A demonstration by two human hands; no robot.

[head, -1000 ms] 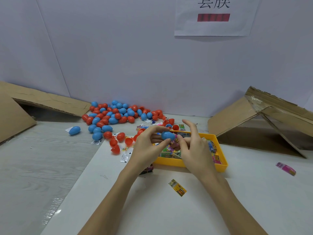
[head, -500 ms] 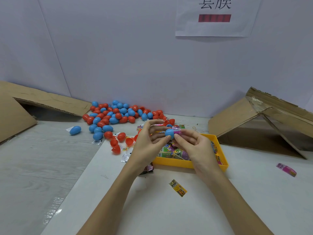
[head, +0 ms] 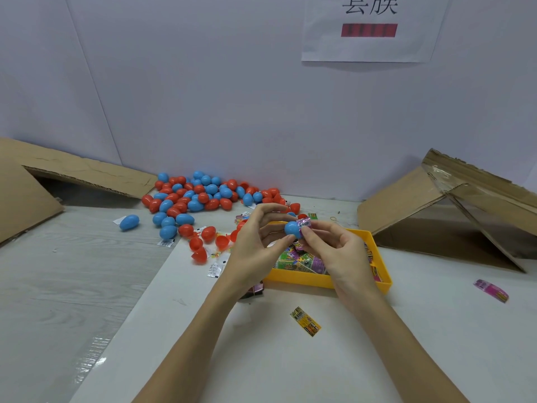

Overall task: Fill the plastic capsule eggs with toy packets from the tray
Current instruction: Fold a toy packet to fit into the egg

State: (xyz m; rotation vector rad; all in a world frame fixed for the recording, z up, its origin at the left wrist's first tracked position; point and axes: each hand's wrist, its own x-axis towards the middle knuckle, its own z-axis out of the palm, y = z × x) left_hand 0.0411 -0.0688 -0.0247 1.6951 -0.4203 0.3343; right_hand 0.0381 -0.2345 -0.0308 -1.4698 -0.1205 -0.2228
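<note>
My left hand (head: 255, 248) pinches a blue egg half (head: 291, 229) between thumb and fingers, above the yellow tray (head: 302, 278). My right hand (head: 337, 251) pinches a shiny pink toy packet (head: 304, 223) at the mouth of that blue half. The tray holds several colourful packets (head: 299, 261), partly hidden by my hands. A pile of blue and red capsule eggs (head: 203, 196) lies at the back left of the table, with several open red halves (head: 200, 248) nearer the tray.
A yellow packet (head: 305, 320) lies on the white table in front of the tray, and a pink packet (head: 491, 290) at the far right. A lone blue egg (head: 129, 222) sits at the left. Cardboard flaps (head: 436, 205) lean at both sides.
My right hand has closed its fingers and brought the pink packet up against the blue half. Both hands rose slightly above the tray.
</note>
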